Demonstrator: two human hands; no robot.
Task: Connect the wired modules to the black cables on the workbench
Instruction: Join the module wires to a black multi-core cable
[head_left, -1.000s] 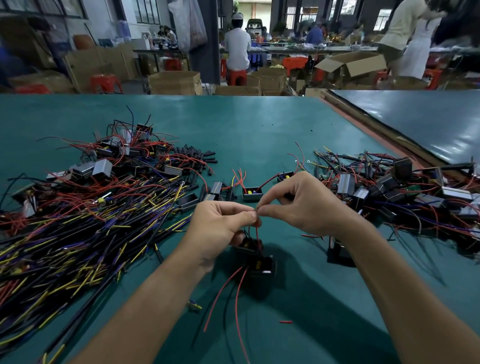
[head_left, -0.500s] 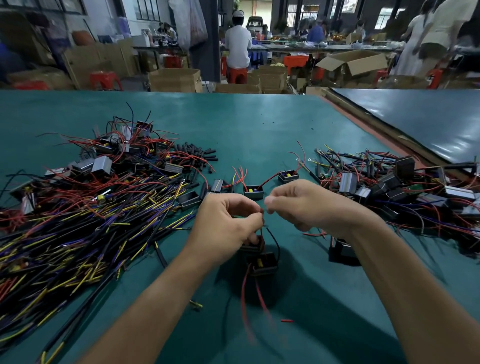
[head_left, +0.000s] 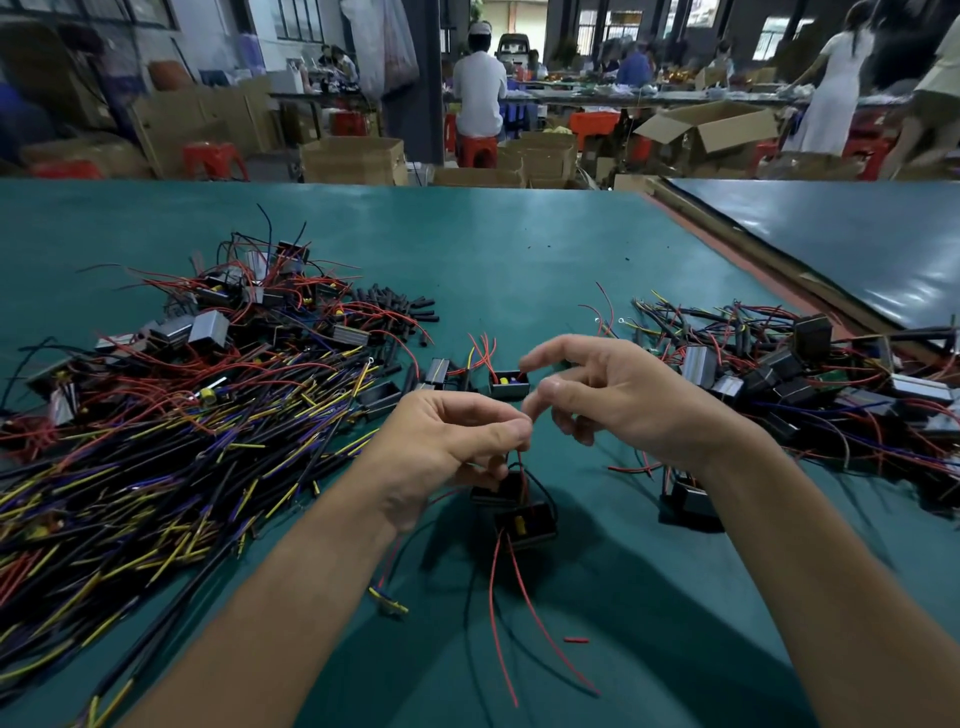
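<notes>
Over the smooth teal table (head_left: 519, 244), our left hand (head_left: 447, 447) pinches in its grip the thin wires (head_left: 521, 467) of a boxy black module (head_left: 525, 522) just beneath it, our right hand (head_left: 618, 400) spreads a slack, empty grip, and yellow-tipped black cables (head_left: 156, 467) lie heaped at left.

assembly workshop, green workbench (head_left: 519, 244), wire heaps (head_left: 156, 447), cardboard boxes (head_left: 353, 161), seated workers (head_left: 480, 98)
</notes>
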